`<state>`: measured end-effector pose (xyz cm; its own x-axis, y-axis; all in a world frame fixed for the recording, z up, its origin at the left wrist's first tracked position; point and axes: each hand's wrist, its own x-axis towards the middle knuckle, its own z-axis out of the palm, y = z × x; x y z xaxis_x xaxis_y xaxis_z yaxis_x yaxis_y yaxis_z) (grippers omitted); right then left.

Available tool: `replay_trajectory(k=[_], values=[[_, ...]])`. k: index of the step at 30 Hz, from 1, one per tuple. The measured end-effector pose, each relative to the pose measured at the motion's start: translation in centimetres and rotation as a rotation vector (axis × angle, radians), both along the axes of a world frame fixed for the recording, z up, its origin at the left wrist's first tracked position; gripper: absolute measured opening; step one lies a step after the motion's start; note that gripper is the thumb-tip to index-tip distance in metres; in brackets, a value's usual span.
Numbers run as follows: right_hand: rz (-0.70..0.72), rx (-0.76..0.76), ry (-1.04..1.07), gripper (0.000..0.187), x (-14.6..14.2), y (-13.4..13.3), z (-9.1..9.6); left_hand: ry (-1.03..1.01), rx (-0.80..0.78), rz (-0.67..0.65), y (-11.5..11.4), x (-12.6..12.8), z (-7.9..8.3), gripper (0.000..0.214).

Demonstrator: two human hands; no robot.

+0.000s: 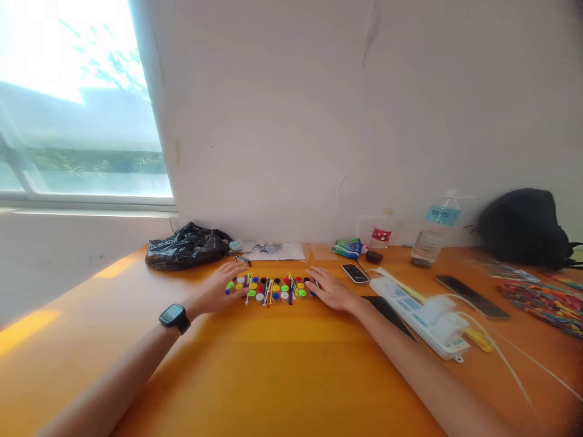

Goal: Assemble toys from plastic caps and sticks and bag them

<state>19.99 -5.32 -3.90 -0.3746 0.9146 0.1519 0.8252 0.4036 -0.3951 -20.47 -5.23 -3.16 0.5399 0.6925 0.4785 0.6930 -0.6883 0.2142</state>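
Small round caps (259, 297) in red, yellow, blue, green, white and black lie in neat rows on the wooden table. Thin coloured strips (268, 292), looking like cable ties, lie across them in several bunches. At the left end of the rows rests my left hand (225, 288), fingers stretched out and thumb beside the caps, a black smartwatch (173, 317) on its wrist. My right hand (333, 290) lies at the other end with its fingers extended over the last caps. Neither hand visibly grips anything; some end caps are hidden under the fingers.
Behind are a black plastic bag (189, 246), paper (277, 251) and a green packet (348, 247). To the right are a small white-edged device (355, 273), a power strip (410, 309) with cables, a phone (472, 296), a bottle (428, 240), a black bag (521, 227) and colourful cords (542, 303).
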Motion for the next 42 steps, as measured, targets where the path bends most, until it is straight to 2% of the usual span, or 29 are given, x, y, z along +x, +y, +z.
replay_trajectory(k=[4, 9, 14, 21, 25, 27, 30, 36, 42], values=[[-0.036, -0.058, -0.031, 0.084, -1.2, -1.1, -0.9, -0.060, -0.093, 0.120, 0.0, -1.4, -2.2, 0.062], [-0.098, 0.052, -0.092, 0.084, -1.4, -2.4, -0.3, -0.152, -0.221, 0.259, 0.8, -2.1, -3.5, 0.066], [-0.130, 0.108, -0.142, 0.085, -0.8, -2.8, 0.2, -0.157, -0.270, 0.292, 1.1, -2.0, -3.7, 0.068], [-0.142, 0.003, -0.156, 0.093, -1.1, -2.9, -0.2, -0.105, -0.229, 0.240, 1.0, -1.9, -3.7, 0.061], [-0.198, -0.006, -0.186, 0.101, -1.4, -2.5, -0.9, -0.111, -0.243, 0.299, 1.6, -3.1, -3.7, 0.063], [-0.249, 0.006, -0.197, 0.096, -1.4, -2.2, -1.2, -0.116, -0.231, 0.315, 2.0, -4.2, -3.7, 0.062], [-0.312, 0.062, -0.266, 0.076, -1.2, -1.8, -1.2, -0.109, -0.190, 0.314, 2.6, -5.6, -3.8, 0.056], [-0.345, 0.097, -0.363, 0.044, -0.6, -2.3, -0.2, -0.033, -0.120, 0.163, 3.3, -6.5, -4.5, 0.040], [-0.328, 0.081, -0.418, 0.051, -0.5, -2.5, 0.0, -0.100, -0.161, 0.168, 3.6, -6.5, -5.3, 0.043]])
